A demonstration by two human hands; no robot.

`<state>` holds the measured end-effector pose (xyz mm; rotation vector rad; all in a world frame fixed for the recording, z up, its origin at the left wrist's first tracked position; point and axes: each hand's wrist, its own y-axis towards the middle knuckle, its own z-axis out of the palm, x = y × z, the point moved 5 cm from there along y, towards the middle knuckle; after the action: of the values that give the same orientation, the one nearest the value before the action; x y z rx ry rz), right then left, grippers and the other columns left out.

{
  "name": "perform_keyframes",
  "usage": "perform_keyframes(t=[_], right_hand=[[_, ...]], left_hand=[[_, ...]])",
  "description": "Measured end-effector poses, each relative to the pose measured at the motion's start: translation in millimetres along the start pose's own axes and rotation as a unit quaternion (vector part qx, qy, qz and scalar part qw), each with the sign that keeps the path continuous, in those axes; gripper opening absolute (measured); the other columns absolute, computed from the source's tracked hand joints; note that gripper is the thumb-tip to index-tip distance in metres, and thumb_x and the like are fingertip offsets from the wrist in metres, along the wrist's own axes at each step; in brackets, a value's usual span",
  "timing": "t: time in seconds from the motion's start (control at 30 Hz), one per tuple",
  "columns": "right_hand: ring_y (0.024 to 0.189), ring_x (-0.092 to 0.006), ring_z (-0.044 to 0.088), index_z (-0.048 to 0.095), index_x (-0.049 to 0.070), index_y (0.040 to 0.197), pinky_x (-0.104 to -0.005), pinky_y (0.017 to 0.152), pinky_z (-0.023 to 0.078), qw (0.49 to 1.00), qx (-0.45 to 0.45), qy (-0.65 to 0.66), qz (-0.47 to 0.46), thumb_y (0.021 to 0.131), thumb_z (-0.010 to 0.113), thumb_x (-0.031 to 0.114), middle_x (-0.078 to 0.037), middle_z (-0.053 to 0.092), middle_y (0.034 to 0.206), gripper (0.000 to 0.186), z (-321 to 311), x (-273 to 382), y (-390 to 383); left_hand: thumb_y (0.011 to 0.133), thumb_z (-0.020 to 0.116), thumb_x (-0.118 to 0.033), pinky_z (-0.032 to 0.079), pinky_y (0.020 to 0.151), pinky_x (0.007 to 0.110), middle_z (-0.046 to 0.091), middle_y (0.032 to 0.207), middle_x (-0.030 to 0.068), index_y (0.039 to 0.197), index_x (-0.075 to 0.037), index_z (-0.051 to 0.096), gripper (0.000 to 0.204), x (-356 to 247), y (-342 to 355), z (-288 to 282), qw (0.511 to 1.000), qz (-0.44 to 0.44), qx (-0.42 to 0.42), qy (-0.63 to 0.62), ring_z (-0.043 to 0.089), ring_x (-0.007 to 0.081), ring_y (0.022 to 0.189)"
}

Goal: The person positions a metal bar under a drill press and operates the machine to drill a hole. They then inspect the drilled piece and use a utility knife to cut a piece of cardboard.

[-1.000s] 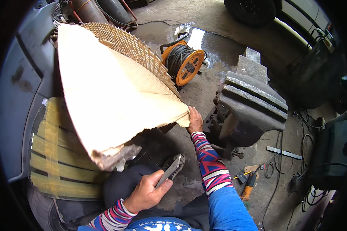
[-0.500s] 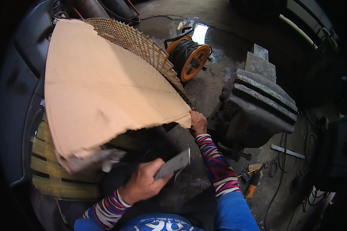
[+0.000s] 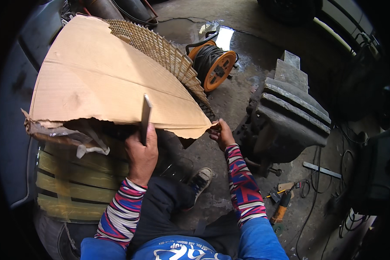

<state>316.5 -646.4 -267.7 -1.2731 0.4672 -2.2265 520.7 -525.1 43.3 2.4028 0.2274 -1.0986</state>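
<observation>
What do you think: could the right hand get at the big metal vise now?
Probably yes: the vise stands beside the right hand with nothing visible between them, though that hand seems to be pinching the corner of the cardboard.

1. The left hand [image 3: 141, 158] hides the low end of the flat grey bar [image 3: 146, 115].
2. Some fingertips of the right hand [image 3: 223, 134] are hard to see by the corner of the cardboard [image 3: 104, 89].
3. The cardboard covers part of the woven mesh [image 3: 160, 54] and the top of the yellow-striped panel [image 3: 73, 193].
4. The top edge cuts off the dark wheel [image 3: 290, 11].
5. The bottom edge cuts off the blue shirt [image 3: 177, 242].
6. The bits [image 3: 275, 197] by the orange tool [image 3: 281, 212] are too tiny to name.
</observation>
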Motion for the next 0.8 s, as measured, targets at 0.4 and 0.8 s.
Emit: perform_keyframes(t=[0.4, 0.8], right_hand=[[0.07, -0.0207, 0.058, 0.062, 0.008, 0.097, -0.0429, 0.073, 0.054, 0.983, 0.014, 0.02, 0.182, 0.087, 0.061, 0.026, -0.004, 0.061, 0.081, 0.02, 35, 16, -20], [0.071, -0.0199, 0.068, 0.07, 0.001, 0.104, -0.0313, 0.067, 0.052, 0.982, -0.095, -0.019, -0.161, 0.095, 0.074, 0.023, -0.006, 0.073, 0.086, 0.023, 48, -14, 4]], left_hand=[[0.1, 0.064, -0.02, 0.043, 0.057, 0.037, 0.056, 0.062, 0.0114, 0.08, 0.004, 0.063, 0.031, 17, 19, -9, 0.998, -0.005, -0.067, 0.012, 0.045, 0.0145, 0.059], [0.099, 0.068, -0.027, 0.046, 0.056, 0.036, 0.057, 0.059, 0.0123, 0.078, 0.004, 0.065, 0.038, 28, 29, 3, 0.997, -0.033, -0.062, -0.017, 0.056, 0.0178, 0.054]])
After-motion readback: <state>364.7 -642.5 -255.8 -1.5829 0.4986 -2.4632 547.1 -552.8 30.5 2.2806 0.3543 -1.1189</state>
